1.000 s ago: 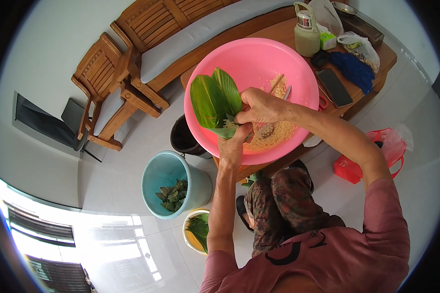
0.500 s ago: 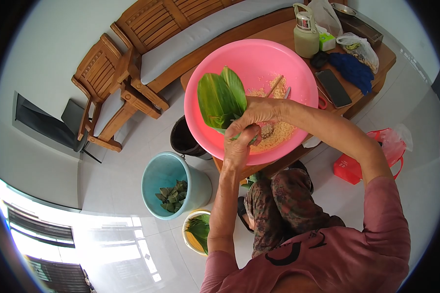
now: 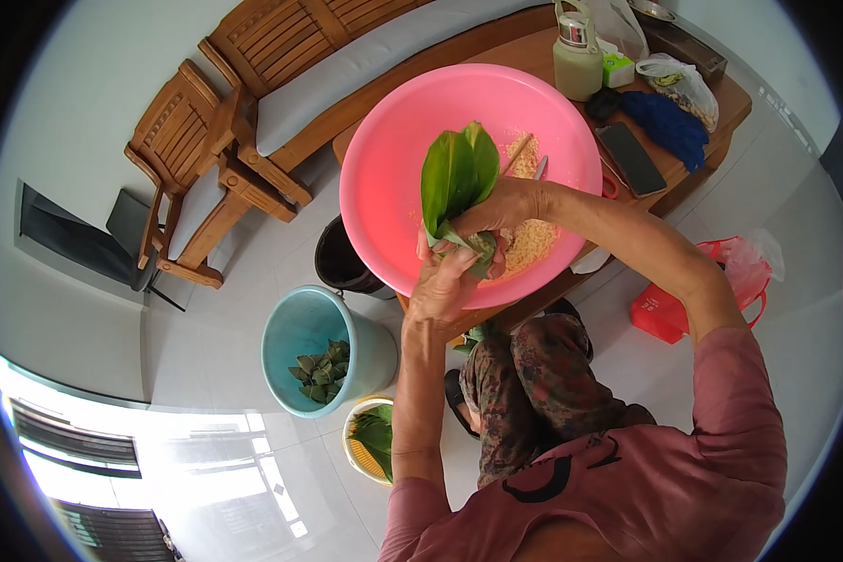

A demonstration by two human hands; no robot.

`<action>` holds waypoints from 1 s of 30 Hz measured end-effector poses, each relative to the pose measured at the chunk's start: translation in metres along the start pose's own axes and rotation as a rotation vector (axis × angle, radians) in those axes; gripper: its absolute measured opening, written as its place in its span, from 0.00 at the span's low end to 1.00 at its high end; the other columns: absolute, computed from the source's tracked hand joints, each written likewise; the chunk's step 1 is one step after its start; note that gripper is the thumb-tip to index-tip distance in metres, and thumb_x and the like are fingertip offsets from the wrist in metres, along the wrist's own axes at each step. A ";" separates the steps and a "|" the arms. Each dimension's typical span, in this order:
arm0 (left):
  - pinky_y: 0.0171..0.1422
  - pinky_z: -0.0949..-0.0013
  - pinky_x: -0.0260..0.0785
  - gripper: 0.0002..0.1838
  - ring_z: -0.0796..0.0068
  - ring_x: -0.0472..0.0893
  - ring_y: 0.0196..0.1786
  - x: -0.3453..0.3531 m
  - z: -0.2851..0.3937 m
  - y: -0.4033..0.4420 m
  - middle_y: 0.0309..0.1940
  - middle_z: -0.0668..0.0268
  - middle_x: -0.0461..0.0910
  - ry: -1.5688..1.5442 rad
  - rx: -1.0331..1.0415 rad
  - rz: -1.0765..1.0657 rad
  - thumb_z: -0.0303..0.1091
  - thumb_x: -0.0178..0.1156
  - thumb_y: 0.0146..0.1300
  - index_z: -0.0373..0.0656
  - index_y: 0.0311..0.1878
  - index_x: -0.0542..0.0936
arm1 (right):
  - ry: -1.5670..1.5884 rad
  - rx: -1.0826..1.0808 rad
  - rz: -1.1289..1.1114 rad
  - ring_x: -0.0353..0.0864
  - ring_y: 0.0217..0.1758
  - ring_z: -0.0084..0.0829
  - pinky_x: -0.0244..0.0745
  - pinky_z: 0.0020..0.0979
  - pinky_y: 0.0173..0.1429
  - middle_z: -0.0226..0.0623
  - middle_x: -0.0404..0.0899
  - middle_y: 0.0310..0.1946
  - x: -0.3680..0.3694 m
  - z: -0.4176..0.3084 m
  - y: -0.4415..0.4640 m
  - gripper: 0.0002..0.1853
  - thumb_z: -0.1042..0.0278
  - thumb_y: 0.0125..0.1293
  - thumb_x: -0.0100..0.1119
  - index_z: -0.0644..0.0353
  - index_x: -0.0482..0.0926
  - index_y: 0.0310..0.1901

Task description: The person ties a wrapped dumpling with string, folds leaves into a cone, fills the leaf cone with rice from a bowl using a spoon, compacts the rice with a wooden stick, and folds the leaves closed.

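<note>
Over the pink basin [image 3: 384,122], both of my hands are closed on long green leaves [image 3: 454,178] whose broad tips stick up. My left hand [image 3: 440,286] grips the folded lower end from below. Around the upper side of that fold my right hand [image 3: 501,204] is wrapped, its fingers partly hidden by the leaves. What the fold contains, if anything, I cannot make out. Pale yellowish grain [image 3: 534,242] lies in the basin beneath my hands. A wooden stick [image 3: 517,155] and a metal utensil handle [image 3: 540,167] rest in it.
A blue bucket [image 3: 281,351] on the floor holds several leaf-wrapped parcels [image 3: 323,373]. Beside it, a yellow basket [image 3: 358,459] contains more leaves. A dark bin [image 3: 337,258] stands near the wooden table [image 3: 735,122], which bears a phone [image 3: 632,157] and a flask [image 3: 576,66].
The leaves have swung to the right and stand more upright. My right hand has turned over the fold, while my left hand still holds it from below. The whole view has shifted slightly.
</note>
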State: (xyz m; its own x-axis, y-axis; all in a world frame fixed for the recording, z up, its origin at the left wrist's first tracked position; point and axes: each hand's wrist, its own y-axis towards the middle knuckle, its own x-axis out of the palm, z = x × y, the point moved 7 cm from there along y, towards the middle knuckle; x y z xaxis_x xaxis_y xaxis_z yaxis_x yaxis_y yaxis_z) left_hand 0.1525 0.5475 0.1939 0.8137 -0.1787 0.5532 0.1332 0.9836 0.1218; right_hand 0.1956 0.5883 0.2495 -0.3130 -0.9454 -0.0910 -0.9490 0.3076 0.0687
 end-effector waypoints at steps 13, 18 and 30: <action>0.28 0.73 0.63 0.15 0.75 0.72 0.29 -0.007 -0.003 0.004 0.29 0.63 0.75 0.039 0.064 -0.004 0.39 0.63 0.55 0.40 0.40 0.74 | -0.103 0.048 0.055 0.76 0.34 0.20 0.73 0.24 0.37 0.30 0.79 0.31 -0.007 0.013 0.004 0.15 0.61 0.53 0.65 0.60 0.79 0.39; 0.29 0.73 0.67 0.28 0.74 0.75 0.36 -0.019 -0.008 0.007 0.38 0.66 0.75 -0.005 0.036 0.011 0.53 0.64 0.50 0.44 0.48 0.71 | -0.176 -0.240 -0.180 0.75 0.43 0.21 0.72 0.26 0.45 0.30 0.77 0.40 0.006 0.002 -0.004 0.18 0.66 0.54 0.63 0.55 0.76 0.47; 0.42 0.65 0.71 0.34 0.70 0.75 0.44 -0.022 -0.009 0.021 0.42 0.66 0.74 -0.080 0.051 -0.115 0.57 0.64 0.48 0.44 0.52 0.68 | -0.350 -0.507 0.028 0.73 0.54 0.35 0.66 0.37 0.58 0.37 0.76 0.46 -0.020 0.017 0.001 0.19 0.64 0.50 0.60 0.53 0.77 0.47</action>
State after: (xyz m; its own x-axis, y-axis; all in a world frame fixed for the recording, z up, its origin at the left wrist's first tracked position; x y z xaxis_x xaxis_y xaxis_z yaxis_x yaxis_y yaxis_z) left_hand 0.1428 0.5722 0.1768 0.7470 -0.2936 0.5965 0.1923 0.9543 0.2289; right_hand 0.2000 0.6099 0.2346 -0.4125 -0.8200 -0.3969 -0.8316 0.1610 0.5316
